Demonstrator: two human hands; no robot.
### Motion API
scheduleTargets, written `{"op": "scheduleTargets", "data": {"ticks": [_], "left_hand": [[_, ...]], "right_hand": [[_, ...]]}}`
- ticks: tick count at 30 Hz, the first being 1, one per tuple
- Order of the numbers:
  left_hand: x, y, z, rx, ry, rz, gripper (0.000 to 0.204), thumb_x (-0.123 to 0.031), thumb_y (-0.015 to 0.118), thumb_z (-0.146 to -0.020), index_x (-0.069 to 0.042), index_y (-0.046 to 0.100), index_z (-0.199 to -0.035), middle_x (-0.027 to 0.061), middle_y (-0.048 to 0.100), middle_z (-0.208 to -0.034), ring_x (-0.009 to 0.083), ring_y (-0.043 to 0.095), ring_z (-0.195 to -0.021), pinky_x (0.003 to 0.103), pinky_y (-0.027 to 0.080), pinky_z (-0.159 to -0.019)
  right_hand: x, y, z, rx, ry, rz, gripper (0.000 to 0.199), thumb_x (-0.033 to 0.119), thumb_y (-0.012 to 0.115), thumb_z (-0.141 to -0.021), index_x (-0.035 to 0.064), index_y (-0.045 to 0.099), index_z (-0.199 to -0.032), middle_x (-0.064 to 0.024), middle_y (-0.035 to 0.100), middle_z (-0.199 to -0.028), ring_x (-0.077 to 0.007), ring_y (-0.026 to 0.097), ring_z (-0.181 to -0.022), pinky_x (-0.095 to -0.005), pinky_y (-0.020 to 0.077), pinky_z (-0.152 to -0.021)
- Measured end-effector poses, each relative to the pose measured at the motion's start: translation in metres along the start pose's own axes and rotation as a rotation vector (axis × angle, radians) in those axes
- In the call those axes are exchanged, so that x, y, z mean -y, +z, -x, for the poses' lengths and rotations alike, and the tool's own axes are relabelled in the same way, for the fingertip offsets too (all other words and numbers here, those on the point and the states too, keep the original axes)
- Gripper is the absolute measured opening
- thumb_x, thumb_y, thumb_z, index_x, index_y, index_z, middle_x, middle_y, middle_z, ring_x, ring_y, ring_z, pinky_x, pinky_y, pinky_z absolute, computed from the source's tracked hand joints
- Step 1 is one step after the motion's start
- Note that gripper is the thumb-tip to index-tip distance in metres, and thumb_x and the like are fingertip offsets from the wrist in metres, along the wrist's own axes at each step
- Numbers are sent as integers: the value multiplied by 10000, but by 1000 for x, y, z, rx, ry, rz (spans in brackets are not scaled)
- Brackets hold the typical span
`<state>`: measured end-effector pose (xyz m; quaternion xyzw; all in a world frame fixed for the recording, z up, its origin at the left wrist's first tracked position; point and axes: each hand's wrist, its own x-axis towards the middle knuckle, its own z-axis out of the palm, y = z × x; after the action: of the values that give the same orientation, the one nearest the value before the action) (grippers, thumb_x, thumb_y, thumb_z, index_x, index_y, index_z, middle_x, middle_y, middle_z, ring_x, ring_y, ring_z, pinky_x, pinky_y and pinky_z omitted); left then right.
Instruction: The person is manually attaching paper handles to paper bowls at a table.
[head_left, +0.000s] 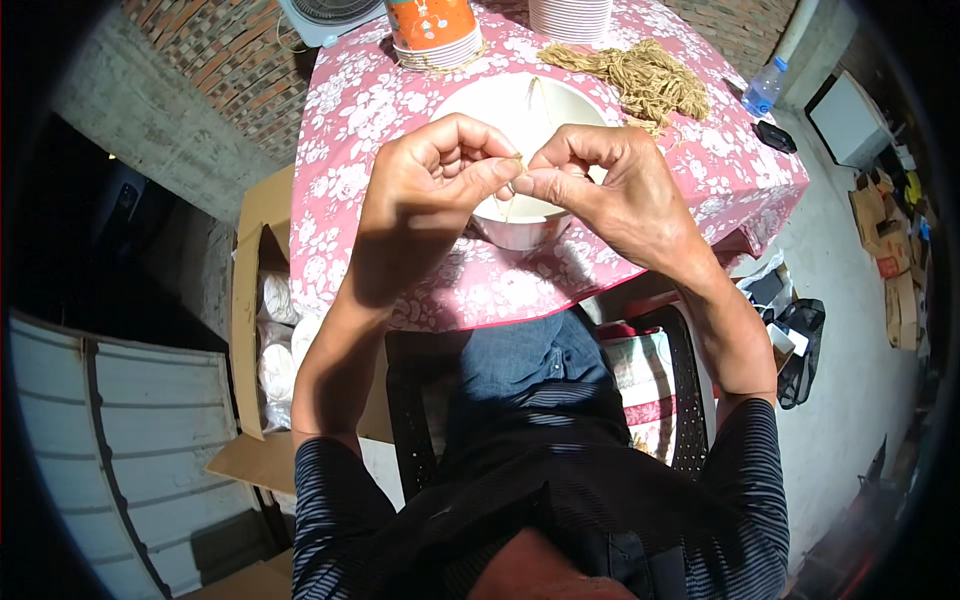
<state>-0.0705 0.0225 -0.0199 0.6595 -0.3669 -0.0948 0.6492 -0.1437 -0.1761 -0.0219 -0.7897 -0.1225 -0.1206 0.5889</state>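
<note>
My left hand [435, 170] and my right hand [615, 190] meet fingertip to fingertip above a white tub [522, 236]. Both pinch a thin tan strand [519, 160], thumb against forefinger. The small piece between the fingertips is mostly covered by them. A bit of strand hangs below the left fingers toward the tub. Inside the tub's far side, another thin strand [541, 95] shows against the pale wall. A loose bundle of tan strands [650, 82] lies on the table, beyond my right hand.
A pink floral cloth [345, 130] covers the table. Toward the back stand an orange container [432, 25] and a stack of white bowls [570, 18]. A water bottle [765, 88] and a black object [775, 137] lie at the right corner. An open cardboard box [248, 330] stands left.
</note>
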Motion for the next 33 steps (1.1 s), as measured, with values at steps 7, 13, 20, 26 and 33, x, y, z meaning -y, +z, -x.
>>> {"op": "scheduleTargets", "data": {"ticks": [7,13,20,26,33], "left_hand": [[2,9,5,-130,40,-3,113,20,722,-938,38,614,-965,36,668,-868,86,646,-782,238,546,-709],[2,17,13,-220,165,-410,67,-19,731,-916,5,679,-950,70,710,-868,126,692,-758,264,557,-688],[-2,13,14,-197,359,-770,51,-34,704,-889,1,698,-925,127,716,-881,225,711,-761,321,564,-687],[-5,-2,10,-52,131,-497,87,-50,646,-924,31,678,-930,127,701,-857,224,698,-753,341,550,-706],[-11,-8,2,88,-24,-338,179,-116,654,-964,60,685,-970,136,722,-896,172,690,-800,304,537,-753]], "right_hand": [[-6,5,2,-31,-129,123,181,144,733,-939,-14,712,-854,59,496,-603,-18,424,-568,-228,335,-499],[-11,9,5,-127,-207,186,110,105,710,-905,8,700,-855,42,478,-574,-33,420,-553,-249,343,-495],[-11,12,3,-132,-270,234,94,91,704,-883,5,682,-852,-6,482,-556,-61,453,-525,-267,370,-491],[-14,13,1,-130,-248,166,86,78,692,-890,-5,674,-879,-11,546,-613,-66,493,-568,-264,401,-515],[-10,14,4,-171,-229,179,103,80,722,-884,11,655,-923,-15,533,-660,-80,490,-600,-269,406,-541]]}}
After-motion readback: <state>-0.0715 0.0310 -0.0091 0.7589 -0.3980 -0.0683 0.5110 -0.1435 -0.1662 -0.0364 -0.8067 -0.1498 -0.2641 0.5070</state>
